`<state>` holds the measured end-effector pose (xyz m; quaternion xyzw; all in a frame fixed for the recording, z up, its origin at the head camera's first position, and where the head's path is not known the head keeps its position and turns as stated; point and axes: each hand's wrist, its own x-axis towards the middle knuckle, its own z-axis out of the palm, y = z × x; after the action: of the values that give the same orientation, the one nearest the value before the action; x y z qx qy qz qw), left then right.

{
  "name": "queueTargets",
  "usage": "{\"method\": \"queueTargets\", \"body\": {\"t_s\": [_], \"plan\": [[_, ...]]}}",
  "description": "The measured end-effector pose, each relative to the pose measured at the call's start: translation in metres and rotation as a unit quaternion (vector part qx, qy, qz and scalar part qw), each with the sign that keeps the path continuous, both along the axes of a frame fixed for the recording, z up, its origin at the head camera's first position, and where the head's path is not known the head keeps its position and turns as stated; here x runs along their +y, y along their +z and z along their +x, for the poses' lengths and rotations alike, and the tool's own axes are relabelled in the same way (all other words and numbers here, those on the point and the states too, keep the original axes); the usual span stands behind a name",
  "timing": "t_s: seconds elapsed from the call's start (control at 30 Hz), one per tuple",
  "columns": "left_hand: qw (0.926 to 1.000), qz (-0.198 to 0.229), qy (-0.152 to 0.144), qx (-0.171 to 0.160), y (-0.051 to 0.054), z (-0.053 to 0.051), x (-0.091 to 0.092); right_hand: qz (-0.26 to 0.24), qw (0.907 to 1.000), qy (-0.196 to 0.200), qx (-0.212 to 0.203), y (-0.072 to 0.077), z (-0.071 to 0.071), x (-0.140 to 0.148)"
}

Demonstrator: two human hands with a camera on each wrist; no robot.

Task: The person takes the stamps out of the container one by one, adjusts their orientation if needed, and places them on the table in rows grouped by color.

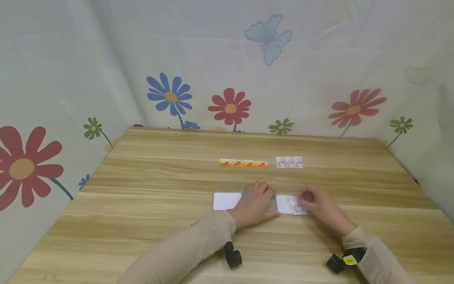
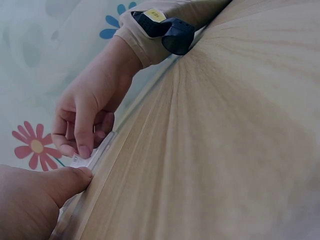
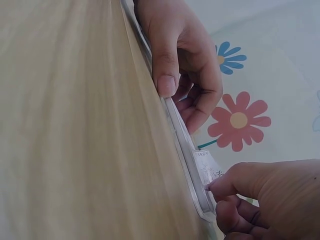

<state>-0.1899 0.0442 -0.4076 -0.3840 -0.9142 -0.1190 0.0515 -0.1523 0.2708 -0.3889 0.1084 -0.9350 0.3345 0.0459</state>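
Two shallow clear cases with hinged lids lie open on the table, each with a white bed: a left case (image 1: 226,201) and a right case (image 1: 283,204). My left hand (image 1: 256,203) holds the right case by its left end, thumb on the near edge and fingers toward the far side. Between the thumb and fingers of my right hand (image 1: 324,207) is a small white printed packet (image 1: 295,206), tilted over the right part of that case. The right wrist view shows the packet (image 3: 204,164) standing against the case's edge (image 3: 181,135); my fingers hide part of it.
Behind the cases lie a row of several yellow-and-red packets (image 1: 243,163) and a row of three white printed packets (image 1: 289,162). The wooden table (image 1: 159,173) ends at a flowered curtain (image 1: 283,90). Black wrist devices (image 1: 233,255) sit on both forearms.
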Motion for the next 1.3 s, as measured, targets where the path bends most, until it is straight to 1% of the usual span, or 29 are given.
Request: {"method": "queueTargets", "body": {"t_s": [0.27, 0.53, 0.83, 1.1, 1.3], "plan": [[1.0, 0.001, 0.002, -0.008, 0.002, 0.0, 0.0, -0.015, 0.9998, 0.0, -0.011, 0.001, -0.001, 0.002], [0.9999, 0.004, 0.004, -0.01, 0.001, 0.0, 0.0, -0.027, 0.9995, -0.006, -0.017, 0.002, -0.002, 0.004], [0.9999, 0.005, 0.004, -0.014, 0.002, 0.0, 0.0, -0.059, 0.9978, 0.008, -0.029, 0.004, -0.002, 0.009], [0.9998, 0.002, 0.006, -0.017, 0.003, 0.001, 0.001, -0.056, 0.9973, 0.006, -0.047, 0.005, -0.002, 0.011], [0.9998, -0.001, 0.008, -0.018, 0.003, 0.001, 0.002, -0.057, 0.9971, -0.002, -0.051, 0.007, -0.003, 0.013]]}}
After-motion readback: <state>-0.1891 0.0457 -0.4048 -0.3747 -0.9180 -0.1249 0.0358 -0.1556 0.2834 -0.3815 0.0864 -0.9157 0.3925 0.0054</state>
